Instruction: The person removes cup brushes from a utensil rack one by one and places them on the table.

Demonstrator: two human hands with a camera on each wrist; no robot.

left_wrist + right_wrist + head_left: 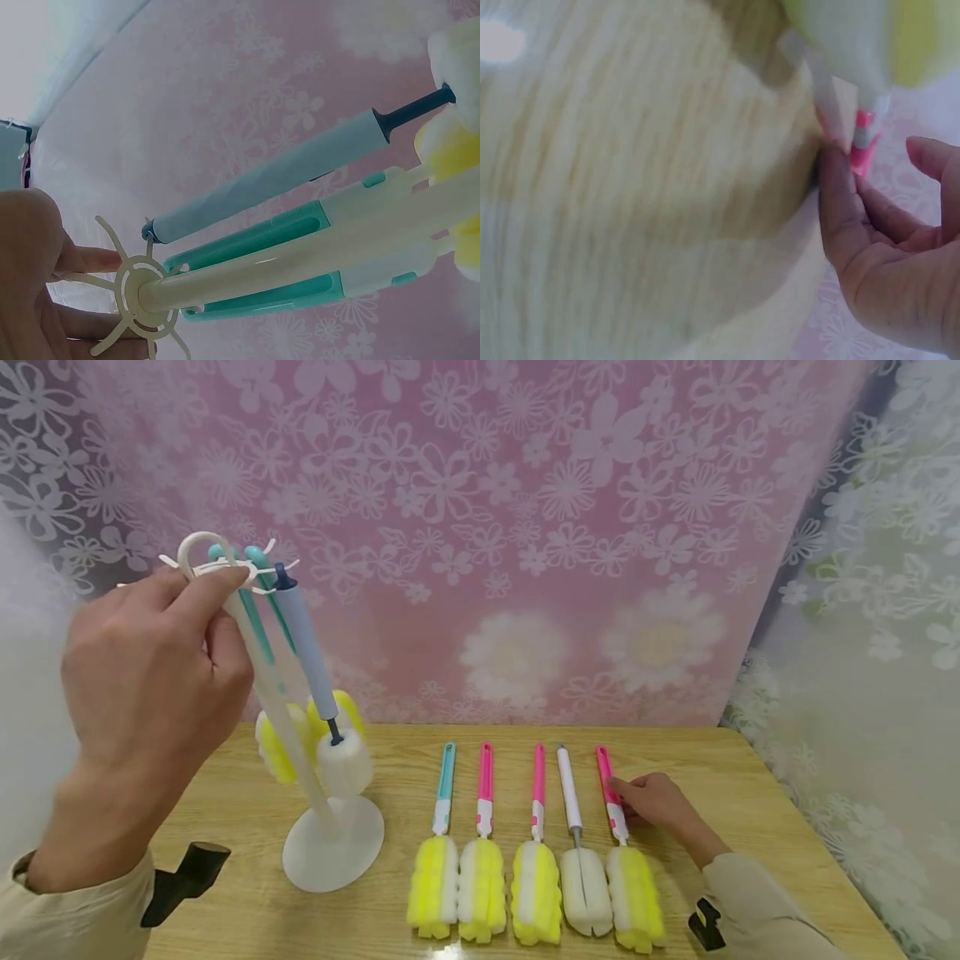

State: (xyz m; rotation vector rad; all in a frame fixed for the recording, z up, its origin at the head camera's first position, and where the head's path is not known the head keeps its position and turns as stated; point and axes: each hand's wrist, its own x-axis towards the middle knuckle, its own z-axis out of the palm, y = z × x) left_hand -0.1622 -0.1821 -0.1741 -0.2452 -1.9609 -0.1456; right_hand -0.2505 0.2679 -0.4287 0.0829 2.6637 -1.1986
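My left hand (161, 668) grips the top of a white brush stand (326, 852), just under its loop, among thin radiating hooks (142, 296). The stand tilts left. From its hooks hang a blue-handled sponge brush (307, 647) and two teal-handled ones (262, 300), with yellow-and-white sponge heads behind the pole. My right hand (660, 806) reaches the pink handle of the rightmost sponge brush (606, 768). Its fingers (844, 202) touch the handle close to the tabletop, while the thumb stands apart in the right wrist view.
Left of that brush lie a white-handled brush (570, 789), two pink-handled brushes (538, 768) and a teal-handled brush (446, 785), in a row on the wooden table (397, 743). A pink floral curtain (510, 568) stands behind; a pale floral one (885, 652) is at right.
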